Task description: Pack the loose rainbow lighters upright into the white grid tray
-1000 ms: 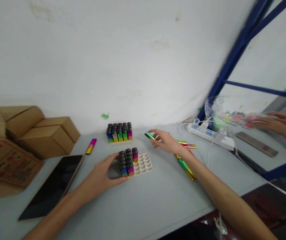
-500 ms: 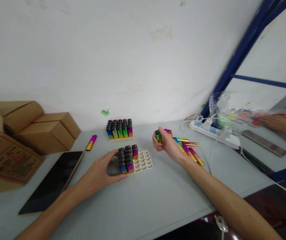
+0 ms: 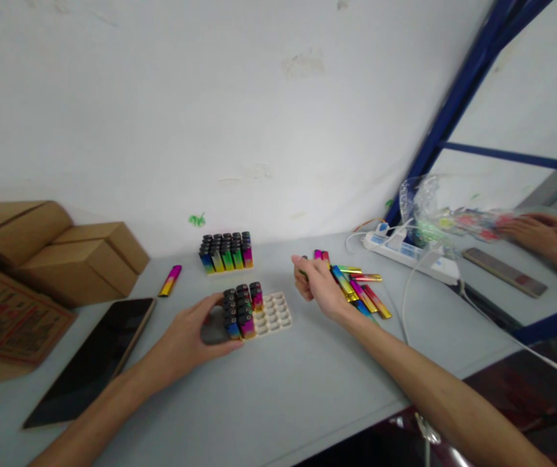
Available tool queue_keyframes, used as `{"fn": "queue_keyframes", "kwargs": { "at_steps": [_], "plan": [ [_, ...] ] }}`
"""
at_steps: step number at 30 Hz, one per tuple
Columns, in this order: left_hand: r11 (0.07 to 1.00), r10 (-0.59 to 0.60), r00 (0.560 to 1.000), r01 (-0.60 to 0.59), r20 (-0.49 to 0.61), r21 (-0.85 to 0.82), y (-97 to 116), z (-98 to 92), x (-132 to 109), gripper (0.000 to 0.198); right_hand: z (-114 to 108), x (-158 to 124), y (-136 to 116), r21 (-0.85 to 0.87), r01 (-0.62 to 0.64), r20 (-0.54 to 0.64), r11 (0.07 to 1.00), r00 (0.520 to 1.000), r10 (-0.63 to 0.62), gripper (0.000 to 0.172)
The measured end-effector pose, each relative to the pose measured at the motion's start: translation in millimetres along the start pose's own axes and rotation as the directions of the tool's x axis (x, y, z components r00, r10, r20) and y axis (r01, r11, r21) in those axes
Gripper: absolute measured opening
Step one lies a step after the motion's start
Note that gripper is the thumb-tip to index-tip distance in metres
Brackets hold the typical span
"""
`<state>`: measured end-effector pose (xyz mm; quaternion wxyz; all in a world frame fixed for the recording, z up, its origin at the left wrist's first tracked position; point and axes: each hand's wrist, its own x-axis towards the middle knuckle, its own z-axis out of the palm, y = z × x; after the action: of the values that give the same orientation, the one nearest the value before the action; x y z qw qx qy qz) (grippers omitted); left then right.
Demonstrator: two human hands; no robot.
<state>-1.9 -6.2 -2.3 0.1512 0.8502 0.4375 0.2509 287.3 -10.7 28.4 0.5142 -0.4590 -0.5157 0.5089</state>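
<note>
My left hand [image 3: 184, 337] is closed around the left end of a white tray with round-edged slots [image 3: 285, 318]. Black-topped, rainbow-coloured lighters [image 3: 246, 324] stand upright in its left columns, and one more heads the third column. Bare slots show on the right. Off the tray's right side, my right hand [image 3: 321, 285] is curled in a fist around a lighter [image 3: 304, 259], mostly hidden by the fingers. Beside and behind that wrist lies a loose pile of shiny lighters or lighter sleeves [image 3: 356, 292]; I cannot tell which.
A full block of upright lighters [image 3: 227, 253] stands by the wall. A lone pink-yellow piece [image 3: 170, 281], a dark tablet [image 3: 96, 357] and cardboard boxes [image 3: 88, 266] lie left. To the right are a power strip [image 3: 409, 258], cables, a blue frame [image 3: 434, 139] and another person's hands [image 3: 541, 233].
My right hand has turned, so less of the lighter shows in its grip. My left hand still holds the tray. The whole view has shifted slightly.
</note>
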Motion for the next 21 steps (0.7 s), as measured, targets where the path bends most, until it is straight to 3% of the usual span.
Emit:
{"fn": "queue_keyframes", "kwargs": {
  "at_steps": [4, 9, 18, 21],
  "plan": [
    [0.999, -0.004, 1.000, 0.004, 0.007, 0.038, -0.5, -0.9, -2.8, 0.070, 0.4, -2.6, 1.8, -0.218, 0.101, -0.062, 0.971, 0.991, -0.117, 0.048],
    [0.998, 0.001, 1.000, -0.001, 0.007, 0.064, -1.2, -1.6, -3.4, 0.070, -0.6, -5.6, -0.3, -0.419, 0.181, -0.006, 0.890, 0.979, -0.202, 0.041],
    [0.999, -0.039, 0.999, 0.040, 0.006, -0.032, 8.0, -2.6, 0.2, 0.070, 2.8, -6.2, 1.7, -0.476, 0.219, 0.059, 0.852, 0.974, -0.218, 0.048],
    [0.999, -0.037, 0.999, 0.038, 0.041, -0.025, 11.8, -5.1, 0.5, 0.069, 3.5, -9.7, 2.5, -0.440, 0.211, 0.093, 0.873, 0.977, -0.190, 0.041]
  ]
}}
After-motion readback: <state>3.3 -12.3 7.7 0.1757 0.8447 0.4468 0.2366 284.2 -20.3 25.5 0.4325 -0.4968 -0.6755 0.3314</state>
